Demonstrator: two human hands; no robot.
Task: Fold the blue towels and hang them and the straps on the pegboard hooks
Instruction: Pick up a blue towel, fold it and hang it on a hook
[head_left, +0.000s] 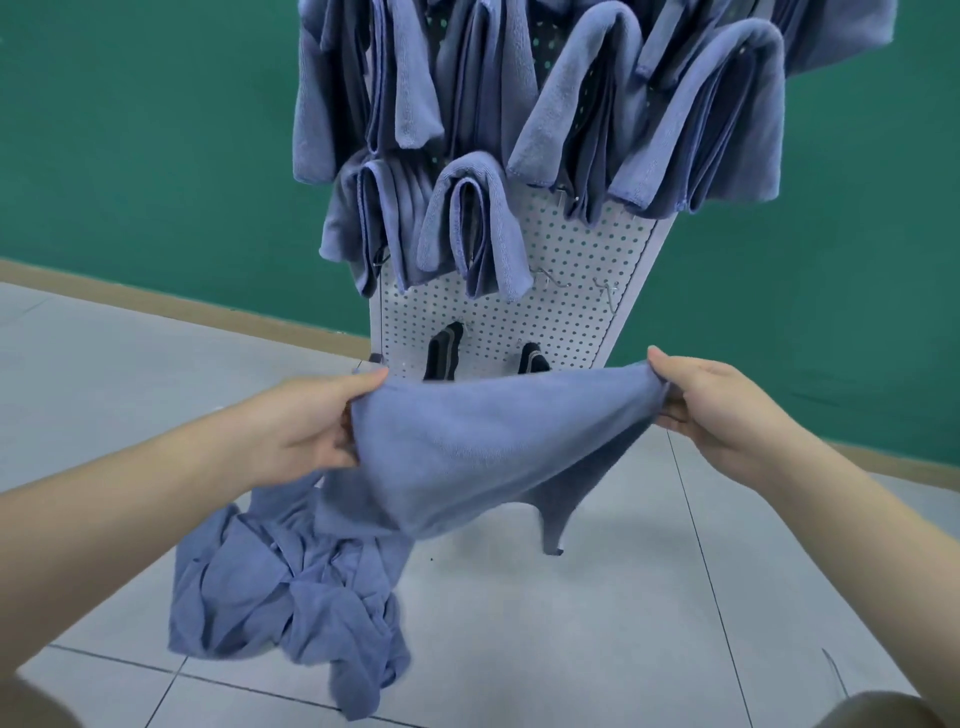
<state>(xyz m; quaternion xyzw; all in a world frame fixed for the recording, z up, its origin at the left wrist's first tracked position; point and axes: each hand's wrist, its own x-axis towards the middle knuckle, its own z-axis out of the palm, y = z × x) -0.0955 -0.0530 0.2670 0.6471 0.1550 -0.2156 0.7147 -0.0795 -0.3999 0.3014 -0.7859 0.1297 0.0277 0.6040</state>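
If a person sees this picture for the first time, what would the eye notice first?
First, the blue towel stretched between the left hand and right hand at the centre. Next, the pegboard behind it, its upper part covered with folded towels. Then the crumpled pile on the floor, lower left.

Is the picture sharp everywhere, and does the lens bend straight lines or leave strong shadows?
Head view: the held towel and both hands, left and right, look sharp; the floor pile is slightly soft. The wide lens makes the pegboard taper downward and lean. Light is even, without glare; only a faint shadow lies on the floor under the towel.
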